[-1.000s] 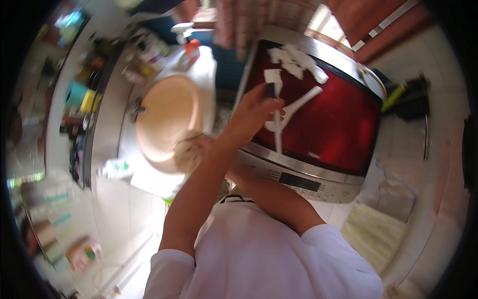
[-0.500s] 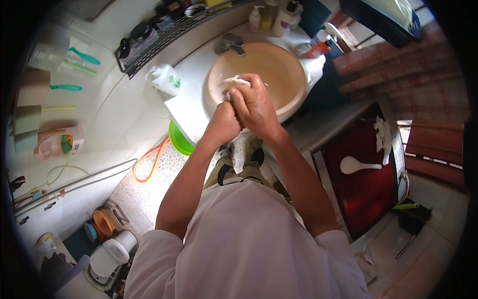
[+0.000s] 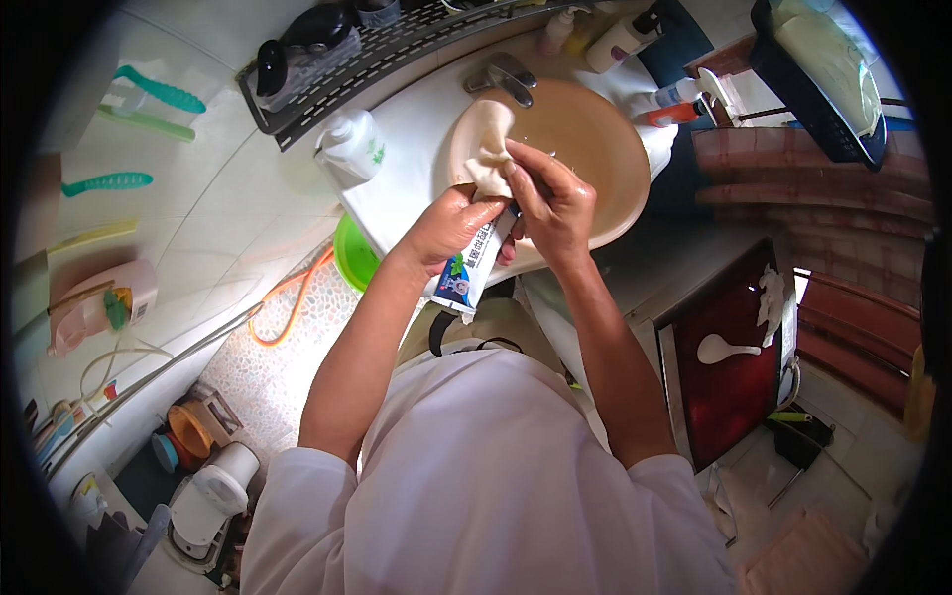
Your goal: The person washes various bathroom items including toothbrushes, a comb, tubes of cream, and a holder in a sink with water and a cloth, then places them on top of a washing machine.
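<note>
Over the near rim of the beige washbasin [image 3: 595, 129], my left hand [image 3: 441, 233] is closed on a white, printed toothpaste-like tube [image 3: 483, 256]. The tube slants down toward me, its blue end lowest. Just above it, a damp-looking cream cloth [image 3: 491, 129] stands up in folds, its lower part between both hands. My right hand [image 3: 555, 203] pinches the cloth's edge between thumb and fingers. Its other fingers curl beside the tube. The tube's upper end is hidden by cloth and fingers.
A grey tap [image 3: 501, 77] stands behind the basin, and a white pump bottle [image 3: 352, 144] on the counter's left. A black rack [image 3: 397, 50] hangs above. At right, a white spoon [image 3: 724, 348] lies on a dark red panel. A green basin [image 3: 354, 256] sits below left.
My hands have gone from clasped together around the cloth to slightly apart. The cloth is now spread upward, and the tube's printed side has come into view. The whole view has shifted a little.
</note>
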The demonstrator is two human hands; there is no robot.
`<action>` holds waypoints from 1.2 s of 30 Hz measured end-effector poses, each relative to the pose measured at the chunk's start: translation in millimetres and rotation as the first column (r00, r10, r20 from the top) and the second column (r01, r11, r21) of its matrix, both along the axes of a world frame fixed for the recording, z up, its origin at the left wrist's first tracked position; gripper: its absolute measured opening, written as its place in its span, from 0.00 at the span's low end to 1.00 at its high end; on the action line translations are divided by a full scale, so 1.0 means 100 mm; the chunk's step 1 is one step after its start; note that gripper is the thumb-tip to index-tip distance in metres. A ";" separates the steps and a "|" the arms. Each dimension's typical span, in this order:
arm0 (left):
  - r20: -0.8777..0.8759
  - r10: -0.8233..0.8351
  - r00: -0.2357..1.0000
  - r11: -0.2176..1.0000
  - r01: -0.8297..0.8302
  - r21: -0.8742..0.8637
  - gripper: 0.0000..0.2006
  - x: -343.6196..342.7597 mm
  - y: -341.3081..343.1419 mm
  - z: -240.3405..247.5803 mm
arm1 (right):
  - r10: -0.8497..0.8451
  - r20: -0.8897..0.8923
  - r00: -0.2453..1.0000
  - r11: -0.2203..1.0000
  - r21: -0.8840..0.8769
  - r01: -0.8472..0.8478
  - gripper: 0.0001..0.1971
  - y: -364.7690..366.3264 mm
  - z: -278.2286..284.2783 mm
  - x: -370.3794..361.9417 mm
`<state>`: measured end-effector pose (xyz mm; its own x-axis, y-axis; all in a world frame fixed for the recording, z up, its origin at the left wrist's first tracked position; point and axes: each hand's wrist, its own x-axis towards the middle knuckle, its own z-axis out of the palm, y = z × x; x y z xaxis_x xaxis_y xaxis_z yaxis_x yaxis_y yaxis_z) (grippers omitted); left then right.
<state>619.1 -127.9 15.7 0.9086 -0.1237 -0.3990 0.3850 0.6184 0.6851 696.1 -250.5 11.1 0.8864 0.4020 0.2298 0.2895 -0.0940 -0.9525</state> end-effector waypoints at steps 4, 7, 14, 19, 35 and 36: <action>0.092 0.033 0.995 0.999 -0.036 0.032 0.12 0.10 0.03 0.04 | 0.023 -0.151 0.988 0.999 0.047 -0.016 0.09 -0.18 -0.29 0.06; 0.233 0.006 0.972 0.961 -0.070 0.268 0.11 0.34 0.04 0.09 | 0.164 -0.713 0.682 0.897 0.395 0.197 0.13 -0.19 -0.38 0.09; 0.219 -0.026 0.975 0.809 -0.109 0.578 0.14 0.50 -0.10 -0.02 | 0.484 -0.506 0.714 0.851 0.463 -0.249 0.20 -0.39 -0.13 0.56; 0.201 -0.117 0.973 0.782 -0.035 0.622 0.16 0.58 -0.20 0.02 | 0.391 -0.436 0.810 0.911 0.307 -0.275 0.17 -0.27 -0.06 0.63; -0.079 -0.155 0.985 0.905 0.174 0.389 0.09 0.54 -0.37 0.26 | 0.654 -0.685 0.321 0.747 0.651 -0.132 0.15 -0.40 0.08 0.70; -0.007 -0.108 0.994 0.623 0.073 0.779 0.08 0.55 -0.45 0.26 | 0.529 -0.708 0.467 0.817 0.574 -0.055 0.14 -0.30 0.10 0.65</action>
<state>673.8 -173.3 42.0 0.9260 0.1342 -0.3528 0.3732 -0.1865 0.9088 761.1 -280.2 21.1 0.5945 0.7448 -0.3029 -0.7003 0.2945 -0.6503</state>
